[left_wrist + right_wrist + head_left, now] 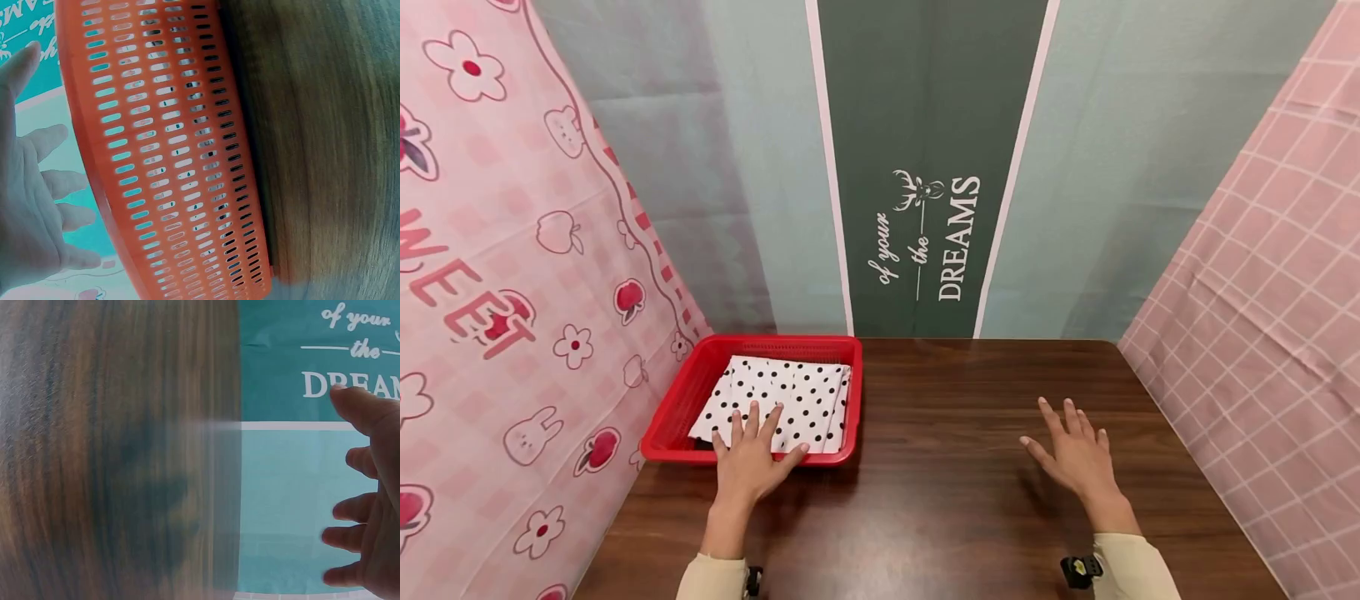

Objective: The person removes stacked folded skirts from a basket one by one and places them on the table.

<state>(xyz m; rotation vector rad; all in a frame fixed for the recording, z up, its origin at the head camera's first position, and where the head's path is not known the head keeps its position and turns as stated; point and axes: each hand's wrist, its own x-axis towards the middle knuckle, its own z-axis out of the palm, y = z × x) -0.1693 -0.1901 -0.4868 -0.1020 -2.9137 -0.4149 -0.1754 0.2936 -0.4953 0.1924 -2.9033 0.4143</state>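
A folded white cloth with black dots lies inside a red plastic basket at the table's back left. Over the basket's front rim hovers my left hand, fingers spread and holding nothing. In the left wrist view that hand is beside the slotted basket wall, above its rim. My right hand is held above the right side of the table, fingers apart, with nothing in it. The right wrist view shows the right hand raised off the wood, its shadow below.
The brown wooden table spans the space between the hands. A green curtain with lettering hangs behind its far edge. Pink printed cloth borders the left side, and a pink checked cloth the right.
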